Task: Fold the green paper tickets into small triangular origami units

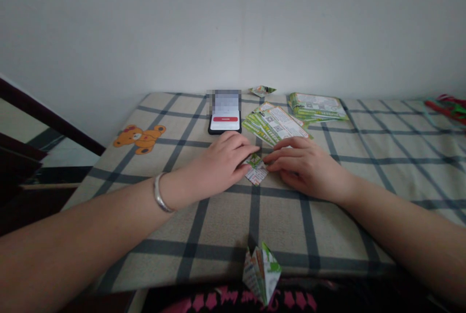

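Note:
A small folded paper [257, 175], printed in green and white, lies diamond-shaped on the checked cloth between my hands. My left hand [227, 161] holds its left edge, thumb low and index finger stretched across the top. At its right corner, the bent fingertips of my right hand [306, 166] grip the paper; the exact contact there is partly hidden. Closer to me, at the table's front edge, stands a finished-looking folded paper piece [262, 274] with pointed flaps. Another folded paper piece [262, 90] rests by the wall.
Beyond my hands lie fanned printed flyers [276, 123] and a stack of flyers [318, 107]. A phone [224, 121] with a lit screen is propped up to their left. An orange bear picture [140, 138] decorates the tablecloth [218, 235]. Something red and green [447, 109] sits far right.

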The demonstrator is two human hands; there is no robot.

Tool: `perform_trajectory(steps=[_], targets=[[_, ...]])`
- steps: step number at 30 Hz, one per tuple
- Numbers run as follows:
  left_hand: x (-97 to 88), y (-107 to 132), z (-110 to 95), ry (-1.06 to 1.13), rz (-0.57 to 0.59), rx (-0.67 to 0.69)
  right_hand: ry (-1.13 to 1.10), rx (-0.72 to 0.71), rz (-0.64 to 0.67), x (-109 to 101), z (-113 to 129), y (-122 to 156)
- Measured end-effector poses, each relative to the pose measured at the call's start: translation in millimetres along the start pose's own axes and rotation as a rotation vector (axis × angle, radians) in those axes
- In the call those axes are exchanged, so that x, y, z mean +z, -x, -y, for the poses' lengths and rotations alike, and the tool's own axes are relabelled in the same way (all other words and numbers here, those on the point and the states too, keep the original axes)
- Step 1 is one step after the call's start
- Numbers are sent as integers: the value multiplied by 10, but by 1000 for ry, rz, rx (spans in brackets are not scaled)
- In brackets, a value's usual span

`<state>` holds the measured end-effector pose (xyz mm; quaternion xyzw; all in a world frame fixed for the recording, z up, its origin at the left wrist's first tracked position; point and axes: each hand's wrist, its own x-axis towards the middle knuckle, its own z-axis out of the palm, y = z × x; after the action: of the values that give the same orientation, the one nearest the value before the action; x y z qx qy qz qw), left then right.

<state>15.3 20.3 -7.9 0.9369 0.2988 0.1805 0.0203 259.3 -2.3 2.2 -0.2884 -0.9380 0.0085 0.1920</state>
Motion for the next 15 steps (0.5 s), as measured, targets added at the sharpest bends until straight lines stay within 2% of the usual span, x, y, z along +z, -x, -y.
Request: perform_trajectory(steps=[4, 8, 15], targets=[[-2, 5, 19, -20, -1, 28, -6, 25, -3, 3, 11, -7], [-5, -14, 27, 85, -29, -10, -9, 43, -7, 23, 31, -35], [-18, -63, 38, 391, -76, -207, -23, 207, -86, 46, 91, -41]])
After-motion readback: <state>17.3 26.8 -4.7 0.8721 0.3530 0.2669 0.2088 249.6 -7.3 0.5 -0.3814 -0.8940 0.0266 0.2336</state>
